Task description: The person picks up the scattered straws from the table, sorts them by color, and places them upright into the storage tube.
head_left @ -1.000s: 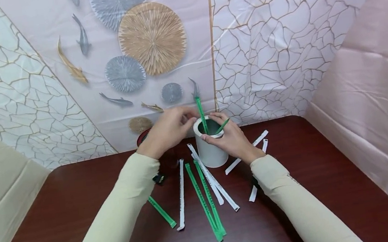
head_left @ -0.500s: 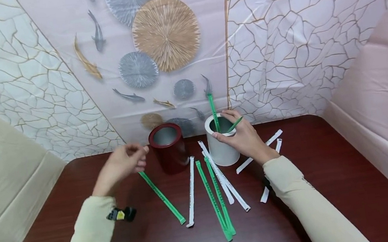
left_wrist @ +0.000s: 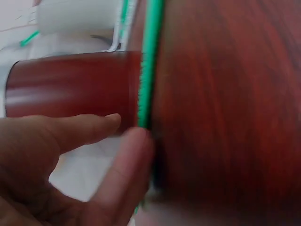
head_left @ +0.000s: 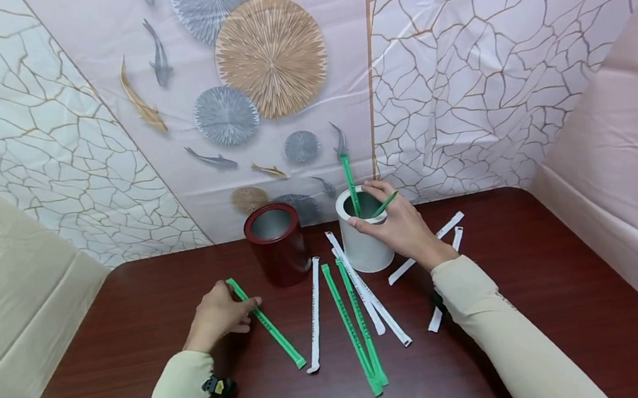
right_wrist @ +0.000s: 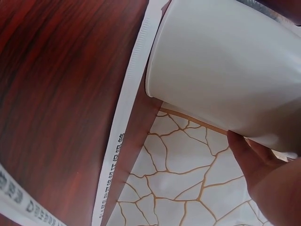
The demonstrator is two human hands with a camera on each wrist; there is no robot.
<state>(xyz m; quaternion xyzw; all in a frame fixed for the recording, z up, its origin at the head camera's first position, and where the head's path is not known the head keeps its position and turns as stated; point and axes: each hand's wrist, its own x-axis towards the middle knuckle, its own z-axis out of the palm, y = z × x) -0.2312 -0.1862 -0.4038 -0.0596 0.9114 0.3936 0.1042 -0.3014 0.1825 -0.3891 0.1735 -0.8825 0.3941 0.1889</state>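
My left hand [head_left: 222, 315] is over a green paper-wrapped straw [head_left: 278, 339] on the table, its fingers at the straw's far end. In the left wrist view, the fingers are fairly straight, with one fingertip right at the green wrapper. My right hand [head_left: 402, 229] grips the white canister [head_left: 360, 247] round its rim, thumb in front and fingers behind. The canister stands upright. One green straw [head_left: 350, 182] rises from its mouth, and another green straw [head_left: 386, 203] leans out towards the right hand. In the right wrist view, the hand [right_wrist: 263, 174] is against the canister's side.
A dark red canister [head_left: 281, 256] stands upright between the hands, with its mouth uncovered. White wrapped straws [head_left: 313, 318] and green ones [head_left: 353, 333] lie in front of the canisters. Another white straw [head_left: 401, 272] lies under the right forearm's side. A patterned backdrop [head_left: 290, 150] rises behind the table.
My left hand has left the white canister's mouth, swung left past the red canister and come down at the green straw. My right hand stays on the white canister.
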